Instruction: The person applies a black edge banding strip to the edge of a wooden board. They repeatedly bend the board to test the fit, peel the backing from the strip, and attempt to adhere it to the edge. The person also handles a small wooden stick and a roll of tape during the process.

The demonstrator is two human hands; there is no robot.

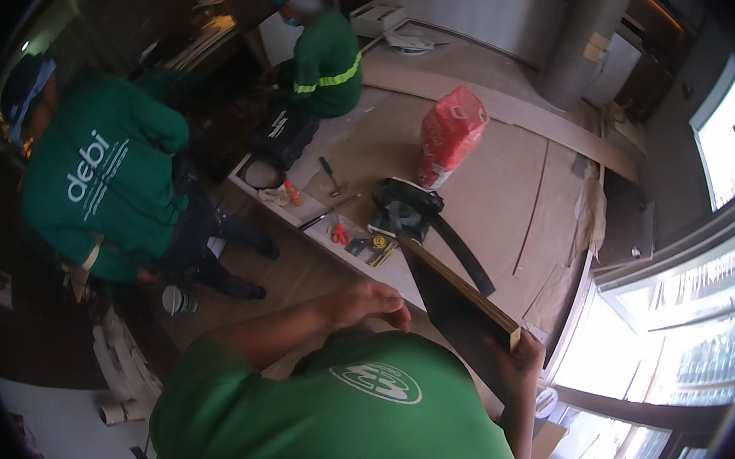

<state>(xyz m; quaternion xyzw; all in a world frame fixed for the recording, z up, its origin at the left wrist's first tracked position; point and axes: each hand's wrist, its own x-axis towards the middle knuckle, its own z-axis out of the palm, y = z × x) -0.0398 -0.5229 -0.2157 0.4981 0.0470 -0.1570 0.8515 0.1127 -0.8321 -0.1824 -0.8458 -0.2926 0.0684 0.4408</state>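
Observation:
My right hand [520,359] grips the near end of a dark board [456,310] with a pale wood-coloured edge, its fingers wrapped round it. The board slants away from me, its far end by the tools on the work surface. In front of my chest is my left hand [372,304], apart from the board. Its fingers are curled in, and whatever they may hold is hidden. Past the board's far end lie a yellow tape measure [378,242], red-handled scissors [340,235] and a black bag [403,210] with a dark strap.
A large platform [491,196] carries a red bag [453,135], a hammer [329,175] and a roll of tape [263,174]. Two people in green tops work at the left, one standing [113,171], one farther back [327,67]. A white bucket [179,301] stands on the floor. Windows [679,323] line the right.

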